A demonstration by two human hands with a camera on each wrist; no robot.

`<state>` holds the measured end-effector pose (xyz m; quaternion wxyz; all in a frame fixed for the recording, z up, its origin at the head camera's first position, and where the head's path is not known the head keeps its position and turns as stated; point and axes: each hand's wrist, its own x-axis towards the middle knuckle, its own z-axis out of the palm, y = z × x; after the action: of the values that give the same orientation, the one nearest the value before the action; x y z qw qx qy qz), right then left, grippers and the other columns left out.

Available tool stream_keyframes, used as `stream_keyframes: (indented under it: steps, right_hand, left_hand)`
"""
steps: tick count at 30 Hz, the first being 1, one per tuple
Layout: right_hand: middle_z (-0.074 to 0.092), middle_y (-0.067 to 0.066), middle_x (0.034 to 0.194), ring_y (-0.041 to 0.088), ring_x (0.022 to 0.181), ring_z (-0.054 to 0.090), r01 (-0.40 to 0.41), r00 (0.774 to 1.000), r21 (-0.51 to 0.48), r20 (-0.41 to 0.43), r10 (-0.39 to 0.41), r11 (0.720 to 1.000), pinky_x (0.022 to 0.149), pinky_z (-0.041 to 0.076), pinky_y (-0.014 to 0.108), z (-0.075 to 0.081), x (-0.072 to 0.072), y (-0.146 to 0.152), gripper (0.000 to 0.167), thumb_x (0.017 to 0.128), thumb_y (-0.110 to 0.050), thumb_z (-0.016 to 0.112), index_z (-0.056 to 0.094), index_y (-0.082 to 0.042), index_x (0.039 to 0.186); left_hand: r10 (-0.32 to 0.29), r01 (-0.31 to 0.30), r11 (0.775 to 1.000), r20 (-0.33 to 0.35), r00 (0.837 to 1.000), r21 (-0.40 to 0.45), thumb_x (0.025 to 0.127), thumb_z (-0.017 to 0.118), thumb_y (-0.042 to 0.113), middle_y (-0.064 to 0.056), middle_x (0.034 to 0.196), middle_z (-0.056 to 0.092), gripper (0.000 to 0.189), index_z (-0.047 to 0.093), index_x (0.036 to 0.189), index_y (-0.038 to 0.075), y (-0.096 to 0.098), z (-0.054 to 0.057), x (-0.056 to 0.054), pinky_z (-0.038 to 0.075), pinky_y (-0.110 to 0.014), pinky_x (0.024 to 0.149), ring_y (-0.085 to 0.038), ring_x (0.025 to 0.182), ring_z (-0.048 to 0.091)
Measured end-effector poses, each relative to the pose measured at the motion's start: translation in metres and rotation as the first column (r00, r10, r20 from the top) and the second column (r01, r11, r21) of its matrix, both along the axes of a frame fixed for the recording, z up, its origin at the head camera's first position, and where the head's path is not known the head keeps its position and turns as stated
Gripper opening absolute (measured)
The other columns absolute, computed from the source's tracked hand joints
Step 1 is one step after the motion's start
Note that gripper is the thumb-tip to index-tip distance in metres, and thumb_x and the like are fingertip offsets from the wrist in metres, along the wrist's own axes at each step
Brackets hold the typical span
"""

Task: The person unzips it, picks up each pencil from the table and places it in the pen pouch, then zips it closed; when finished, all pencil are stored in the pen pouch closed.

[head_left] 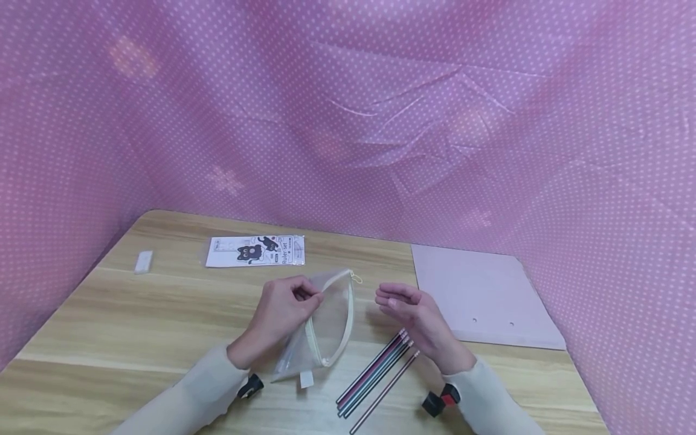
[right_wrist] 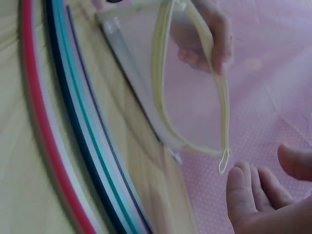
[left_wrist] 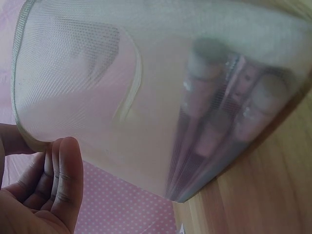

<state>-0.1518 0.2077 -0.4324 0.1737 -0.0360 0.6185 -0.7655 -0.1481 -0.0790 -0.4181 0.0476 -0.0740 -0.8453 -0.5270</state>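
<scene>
Pinching the pouch (head_left: pixel 331 323) between them, left grip (head_left: pixel 283 309) faces right grip (head_left: pixel 421 318) (relaxed, outstretched).

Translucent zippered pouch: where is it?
In the head view, the translucent zippered pouch is near centre, pinched by the left hand, left of slender multicoloured pencils.

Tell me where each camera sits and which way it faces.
Head: on the head, forward and down over the table; left hand, right hand, sleeves show.
Left wrist: on that wrist, facing the pouch; left hand shows.
Right wrist: on that wrist, towards pencils and pouch; both hands show.
Both wrist views share the pouch.
</scene>
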Motion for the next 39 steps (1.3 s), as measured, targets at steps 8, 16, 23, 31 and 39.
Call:
stream_keyframes:
  steps: [8,16,23,31,39]
  right_hand:
    - [0.069,0.022,0.125,0.028,0.112,0.069,-0.145,0.959,0.376,-0.174,0.224,0.915,0.095,0.055,0.023,-0.010,0.002,0.009,0.039,0.091,-0.002,0.065,0.060,0.006,0.129]
    - [0.074,0.014,0.115,0.030,0.107,0.071,-0.314,0.793,0.628,-0.238,0.560,0.712,0.095,0.057,0.029,-0.015,0.003,0.008,0.032,0.088,-0.004,0.072,0.069,-0.006,0.119]
    - [0.076,-0.001,0.113,0.012,0.103,0.069,-0.276,0.679,0.752,-0.289,0.675,0.599,0.094,0.057,0.027,-0.017,0.006,0.008,0.036,0.083,-0.006,0.077,0.072,-0.016,0.117]
    - [0.073,-0.014,0.112,0.000,0.105,0.063,-0.195,0.552,0.877,-0.273,0.788,0.440,0.096,0.053,0.024,-0.020,0.009,0.006,0.043,0.078,-0.001,0.078,0.074,-0.025,0.113]
    - [0.073,-0.015,0.106,-0.001,0.103,0.061,-0.168,0.475,0.905,-0.273,0.836,0.391,0.096,0.051,0.023,-0.020,0.010,0.004,0.042,0.078,0.005,0.071,0.075,-0.024,0.107]
  left_hand:
    - [0.000,0.000,1.000,0.011,1.000,0.002,0.082,0.080,0.014,-0.001,0.074,0.072,0.007,0.074,0.080,0.016,0.001,0.002,0.000,0.052,-0.022,0.056,-0.013,0.062,0.060]
    - [-0.002,0.002,1.000,0.006,1.000,-0.002,0.082,0.080,0.013,-0.001,0.074,0.073,0.007,0.074,0.080,0.017,0.002,0.003,-0.001,0.052,-0.022,0.057,-0.013,0.062,0.060]
    - [-0.001,0.000,1.000,-0.011,1.000,-0.015,0.082,0.080,0.013,0.000,0.074,0.073,0.008,0.074,0.079,0.017,0.002,0.002,-0.001,0.052,-0.022,0.057,-0.013,0.063,0.061]
    - [-0.010,0.010,1.000,0.023,1.000,0.003,0.083,0.079,0.012,-0.001,0.076,0.072,0.008,0.074,0.081,0.017,0.002,0.000,0.002,0.054,-0.022,0.058,-0.014,0.064,0.061]
    - [-0.001,0.001,1.000,0.020,1.000,-0.005,0.082,0.080,0.012,0.000,0.074,0.072,0.008,0.074,0.080,0.018,0.002,-0.001,0.002,0.053,-0.022,0.057,-0.013,0.063,0.061]
